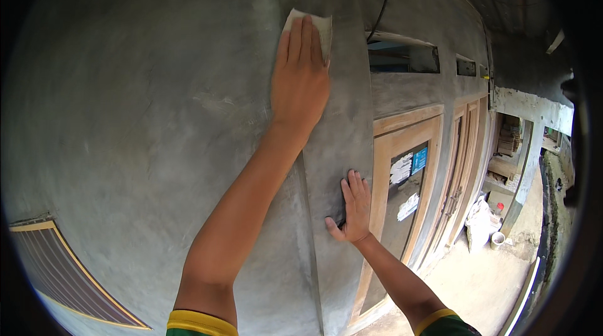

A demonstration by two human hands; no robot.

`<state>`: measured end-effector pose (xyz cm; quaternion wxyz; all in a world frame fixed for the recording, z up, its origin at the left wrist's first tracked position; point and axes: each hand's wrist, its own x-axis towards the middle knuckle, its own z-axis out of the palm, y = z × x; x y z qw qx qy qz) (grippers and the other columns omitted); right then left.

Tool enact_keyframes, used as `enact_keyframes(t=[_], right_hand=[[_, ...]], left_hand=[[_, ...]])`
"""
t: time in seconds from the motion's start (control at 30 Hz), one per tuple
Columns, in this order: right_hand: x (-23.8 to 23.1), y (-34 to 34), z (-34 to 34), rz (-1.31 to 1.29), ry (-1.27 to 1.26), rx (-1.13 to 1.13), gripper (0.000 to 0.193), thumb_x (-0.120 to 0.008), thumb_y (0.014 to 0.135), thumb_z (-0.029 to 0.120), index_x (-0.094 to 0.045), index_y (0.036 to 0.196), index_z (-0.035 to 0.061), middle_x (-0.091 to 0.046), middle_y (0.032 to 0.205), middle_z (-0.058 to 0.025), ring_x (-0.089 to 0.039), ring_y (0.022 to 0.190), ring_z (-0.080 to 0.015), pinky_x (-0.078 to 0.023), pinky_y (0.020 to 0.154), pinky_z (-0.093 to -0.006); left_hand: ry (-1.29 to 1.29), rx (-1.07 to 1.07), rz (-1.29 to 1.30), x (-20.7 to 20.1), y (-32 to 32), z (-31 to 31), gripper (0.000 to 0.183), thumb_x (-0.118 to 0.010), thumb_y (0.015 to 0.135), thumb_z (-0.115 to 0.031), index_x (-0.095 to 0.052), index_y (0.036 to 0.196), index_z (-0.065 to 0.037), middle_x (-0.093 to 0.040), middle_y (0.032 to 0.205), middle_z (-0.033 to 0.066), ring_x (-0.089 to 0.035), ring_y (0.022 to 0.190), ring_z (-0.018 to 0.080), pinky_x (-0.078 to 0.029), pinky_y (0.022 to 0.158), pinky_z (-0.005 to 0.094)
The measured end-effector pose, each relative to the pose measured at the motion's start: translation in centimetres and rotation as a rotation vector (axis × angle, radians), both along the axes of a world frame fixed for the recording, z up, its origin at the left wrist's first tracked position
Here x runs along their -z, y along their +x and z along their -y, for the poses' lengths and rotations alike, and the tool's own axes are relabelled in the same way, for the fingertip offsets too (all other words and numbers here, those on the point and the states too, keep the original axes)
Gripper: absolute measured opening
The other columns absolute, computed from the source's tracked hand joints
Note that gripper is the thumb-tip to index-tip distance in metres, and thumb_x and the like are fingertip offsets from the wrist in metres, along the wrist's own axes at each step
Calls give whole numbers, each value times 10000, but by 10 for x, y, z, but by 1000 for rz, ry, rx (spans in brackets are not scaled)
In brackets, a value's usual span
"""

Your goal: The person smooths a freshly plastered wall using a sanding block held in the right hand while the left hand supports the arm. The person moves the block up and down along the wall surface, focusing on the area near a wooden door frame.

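My left hand (301, 81) is raised high on a grey plastered wall (157, 122), its fingers laid flat over a pale sheet of sandpaper (324, 29). The sheet is pressed to the wall close to a vertical raised edge, and its corners stick out past my fingertips. Lower and to the right, my right hand (355, 207) rests against the wall with its fingers spread and nothing in it. A wooden window frame (407, 121) stands just right of that hand.
Above the frame is a narrow vent opening (402, 56); a black cable (381, 12) hangs beside it. Farther right are a wooden door (461, 166), a white sack (478, 226) and a bucket (497, 240) on the ground. A striped panel with a yellow border (78, 273) is at lower left.
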<state>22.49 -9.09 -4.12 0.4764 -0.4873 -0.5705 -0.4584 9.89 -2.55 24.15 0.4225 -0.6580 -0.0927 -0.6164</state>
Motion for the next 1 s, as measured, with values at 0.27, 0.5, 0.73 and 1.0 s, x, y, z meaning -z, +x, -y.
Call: enact_keyframes(t=[0.27, 0.5, 0.73, 1.0], right_hand=[[-2, -2, 3, 12, -5, -8, 906, -645, 871, 499, -395, 1535, -66, -361, 1612, -299, -317, 1513, -458, -183, 1234, -564], [-3, -42, 0, -111, -45, 47, 1250, -753, 739, 607, -184, 1592, -107, -202, 1643, -367, -194, 1546, -497, -74, 1220, -666], [1, -45, -10, -108, -30, 128, 1259, -752, 726, 573, -155, 1585, -128, -184, 1634, -390, -181, 1544, -508, -64, 1214, -683], [3, -47, -10, -124, -48, 142, 1244, -730, 724, 559, -156, 1577, -143, -179, 1627, -405, -175, 1540, -524, -66, 1217, -678]], left_hand=[[91, 65, -43, -1, -4, -4, 470, -557, 1040, -205, -557, 1397, 101, -515, 1522, 217, -420, 1473, 328, -342, 1219, 461], [41, 52, -123, 7, -7, -3, 442, -520, 1060, -195, -555, 1399, 88, -513, 1525, 201, -424, 1468, 316, -335, 1230, 448], [138, -13, -72, -19, 2, -6, 457, -507, 1067, -216, -544, 1426, 65, -479, 1560, 181, -406, 1483, 307, -327, 1238, 452], [173, 23, -128, -27, 10, -12, 451, -533, 1055, -209, -559, 1401, 78, -508, 1532, 182, -432, 1459, 307, -343, 1225, 450]])
